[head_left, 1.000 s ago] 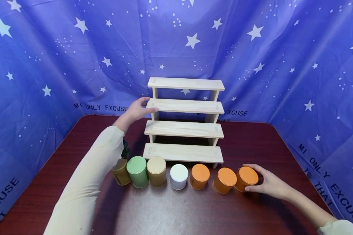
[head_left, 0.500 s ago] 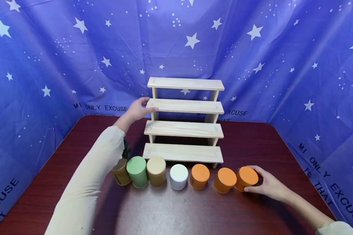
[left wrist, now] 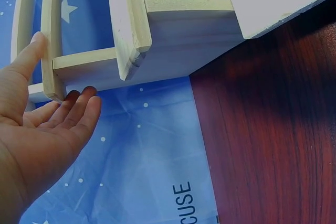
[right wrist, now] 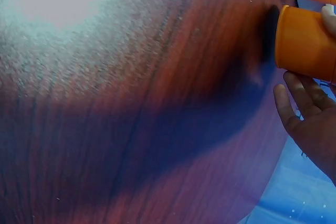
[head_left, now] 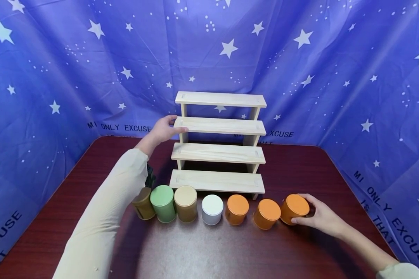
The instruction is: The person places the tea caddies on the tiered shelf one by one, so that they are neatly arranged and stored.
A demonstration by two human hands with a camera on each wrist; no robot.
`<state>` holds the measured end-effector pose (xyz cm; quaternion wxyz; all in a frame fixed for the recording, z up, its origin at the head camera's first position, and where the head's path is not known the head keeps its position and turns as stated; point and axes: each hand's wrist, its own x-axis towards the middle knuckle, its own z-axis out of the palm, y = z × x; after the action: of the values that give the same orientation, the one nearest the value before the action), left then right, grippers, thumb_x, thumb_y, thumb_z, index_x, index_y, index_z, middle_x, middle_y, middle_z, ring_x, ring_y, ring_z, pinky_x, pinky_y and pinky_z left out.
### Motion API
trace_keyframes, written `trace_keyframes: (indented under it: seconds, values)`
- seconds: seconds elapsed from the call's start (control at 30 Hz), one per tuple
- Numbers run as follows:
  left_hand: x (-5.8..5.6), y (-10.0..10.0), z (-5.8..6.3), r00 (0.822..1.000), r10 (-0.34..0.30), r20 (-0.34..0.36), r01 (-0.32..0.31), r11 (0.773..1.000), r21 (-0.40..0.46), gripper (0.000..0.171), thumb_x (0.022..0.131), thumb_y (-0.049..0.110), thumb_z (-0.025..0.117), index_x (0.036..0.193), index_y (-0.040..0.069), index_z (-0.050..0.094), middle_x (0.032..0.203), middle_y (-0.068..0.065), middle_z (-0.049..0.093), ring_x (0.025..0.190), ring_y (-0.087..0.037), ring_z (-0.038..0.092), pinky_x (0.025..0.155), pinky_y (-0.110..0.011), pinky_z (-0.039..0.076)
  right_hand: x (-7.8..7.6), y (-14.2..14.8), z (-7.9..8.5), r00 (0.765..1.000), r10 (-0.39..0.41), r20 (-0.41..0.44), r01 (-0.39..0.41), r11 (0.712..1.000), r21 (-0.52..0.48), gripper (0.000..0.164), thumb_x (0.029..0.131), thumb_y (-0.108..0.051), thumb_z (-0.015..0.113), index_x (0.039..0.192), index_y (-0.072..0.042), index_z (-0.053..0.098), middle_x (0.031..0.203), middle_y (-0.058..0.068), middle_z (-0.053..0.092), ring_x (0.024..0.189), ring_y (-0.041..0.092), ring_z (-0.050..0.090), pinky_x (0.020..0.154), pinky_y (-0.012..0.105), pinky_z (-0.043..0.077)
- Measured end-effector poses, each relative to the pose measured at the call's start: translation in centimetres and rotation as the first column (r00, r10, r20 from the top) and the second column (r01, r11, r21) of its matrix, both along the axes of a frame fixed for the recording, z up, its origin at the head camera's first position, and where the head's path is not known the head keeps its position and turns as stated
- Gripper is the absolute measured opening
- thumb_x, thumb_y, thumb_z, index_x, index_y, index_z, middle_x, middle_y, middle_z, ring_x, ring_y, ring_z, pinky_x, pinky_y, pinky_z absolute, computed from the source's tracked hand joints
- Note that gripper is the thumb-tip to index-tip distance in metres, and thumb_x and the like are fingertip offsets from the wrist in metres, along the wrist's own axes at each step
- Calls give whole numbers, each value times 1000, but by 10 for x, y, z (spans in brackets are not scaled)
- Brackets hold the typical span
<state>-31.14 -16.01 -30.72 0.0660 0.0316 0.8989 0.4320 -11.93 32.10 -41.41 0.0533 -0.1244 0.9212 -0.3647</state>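
A stepped wooden shelf [head_left: 218, 152] with several pale boards stands at the middle of the table. My left hand [head_left: 161, 130] holds the left end of its second board from the top, thumb along the front and fingers at the back; the left wrist view shows the thumb against that board [left wrist: 51, 30]. At the right end of a row of tins, my right hand [head_left: 319, 217] grips an orange tin [head_left: 294, 209] between thumb and fingers. In the right wrist view this tin [right wrist: 303, 40] appears slightly off the table, its shadow beside its base.
Along the shelf's front stand two more orange tins [head_left: 236, 209] [head_left: 266, 214], a white tin [head_left: 212, 209], a gold tin [head_left: 186, 204] and a green tin [head_left: 163, 204]. Another gold tin [head_left: 144, 205] is partly hidden by the left sleeve. A starry blue cloth [head_left: 216, 50] hangs behind the table [head_left: 209, 252].
The orange tin in my right hand has shifted slightly up and to the right, away from its neighbour. My left hand and the shelf stay where they were.
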Motion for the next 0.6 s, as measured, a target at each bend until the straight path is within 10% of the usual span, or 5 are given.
trace_keyframes:
  seconds: [0.6]
  values:
    - [1,2,1,1000,17,-4,-17,1000,25,83,84,38,68,147,5,26,143,-19,40,128,-30,43,106,-44,39,-18,-3,32,996,-66,-62,67,998,13,67,78,-25,77,131,-2,43,111,13,60,87,-7,55,73,17,49]
